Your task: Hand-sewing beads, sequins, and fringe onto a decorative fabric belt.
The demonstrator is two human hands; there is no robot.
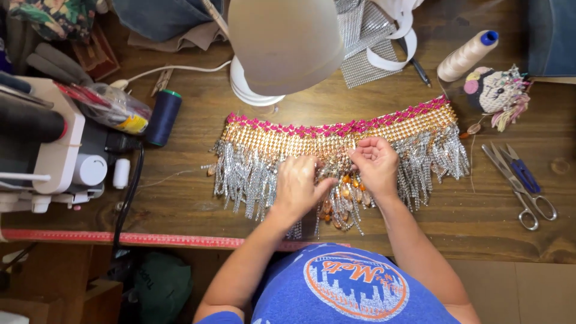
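Two bare hands on dark wooden surface (180,207): left hand (297,187) and right hand (375,165), each grip pinched shut on curved gold-beaded band with pink trim, silver fringe (336,144), lying mid-surface. Steel scissors (521,180) right; white sewing machine (51,150) left.

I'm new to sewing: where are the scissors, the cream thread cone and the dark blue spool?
Scissors (521,180): head view, on the crossed blades.
Cream thread cone (465,57): head view, mid-body of wound thread.
Dark blue spool (162,119): head view, middle of its side.
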